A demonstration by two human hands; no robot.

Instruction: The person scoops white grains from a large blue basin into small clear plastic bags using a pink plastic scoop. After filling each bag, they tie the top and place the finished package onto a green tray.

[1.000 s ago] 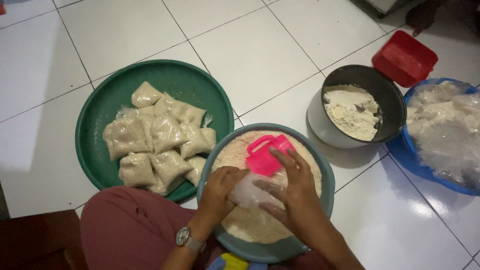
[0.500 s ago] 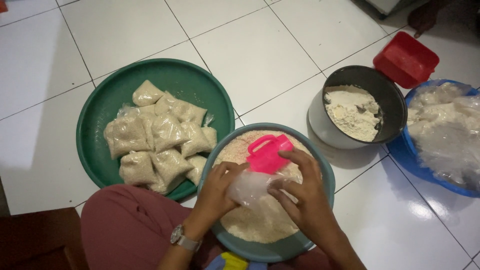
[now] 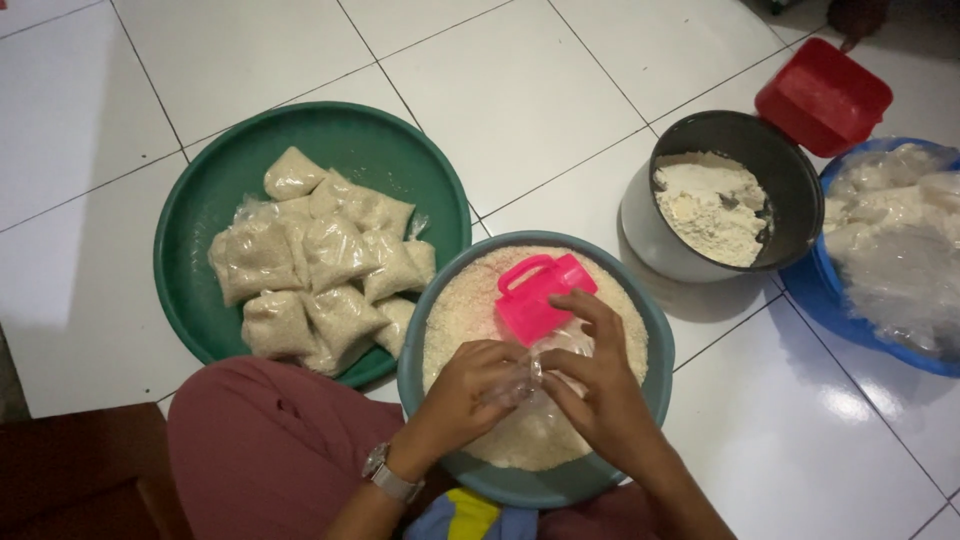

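Here, white glossy floor tiles (image 3: 560, 90) carry everything. At six o'clock, the left hand (image 3: 470, 385) and right hand (image 3: 600, 390), fingers clamped, pinch a clear plastic bag (image 3: 545, 385) over the grain-filled teal basin (image 3: 655, 330); green tray (image 3: 390, 150) lies at nine o'clock.

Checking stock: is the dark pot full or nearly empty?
Partly filled. The dark pot holds a lumpy heap of pale flour, with bare inner wall above it.

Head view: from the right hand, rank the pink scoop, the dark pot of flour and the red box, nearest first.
1. Pink scoop: on the grain, touching the right hand's fingers.
2. Dark pot of flour: on the floor, up and to the right.
3. Red box: beyond the pot, near the top right corner.
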